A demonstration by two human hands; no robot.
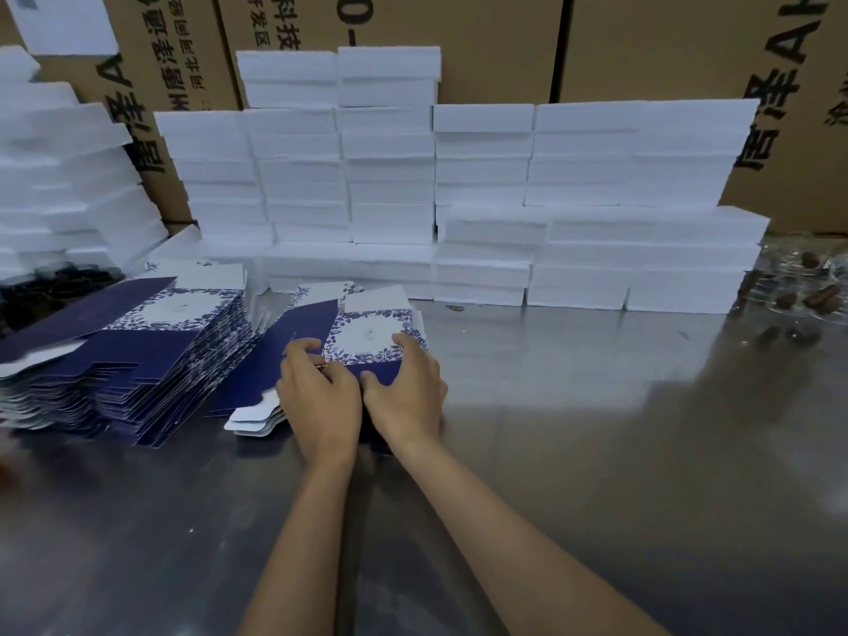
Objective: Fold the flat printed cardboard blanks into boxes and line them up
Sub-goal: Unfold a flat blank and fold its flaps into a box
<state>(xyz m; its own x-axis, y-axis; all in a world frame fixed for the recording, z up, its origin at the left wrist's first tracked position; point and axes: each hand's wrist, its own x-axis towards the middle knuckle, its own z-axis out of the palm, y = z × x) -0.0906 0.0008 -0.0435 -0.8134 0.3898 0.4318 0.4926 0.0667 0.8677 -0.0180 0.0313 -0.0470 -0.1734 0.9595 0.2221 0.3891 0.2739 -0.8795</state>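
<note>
A flat cardboard blank (362, 335), navy with a blue-and-white floral panel, lies on top of a short pile in the middle of the steel table (596, 406). My left hand (319, 397) grips its near left part, fingers curled over the navy flap. My right hand (406, 392) grips the near right edge, thumb on the navy strip and fingers curled at the floral panel's corner. White tabs (254, 417) stick out at the pile's near left. A taller, fanned stack of the same blanks (137, 355) sits to the left.
White foam blocks (459, 185) are stacked in a wall along the back, with more (59, 176) leaning at the far left. Brown shipping cartons (665, 43) stand behind. A clear tray with brown pieces (807, 291) sits at the far right, a dark tray (46, 286) at the left.
</note>
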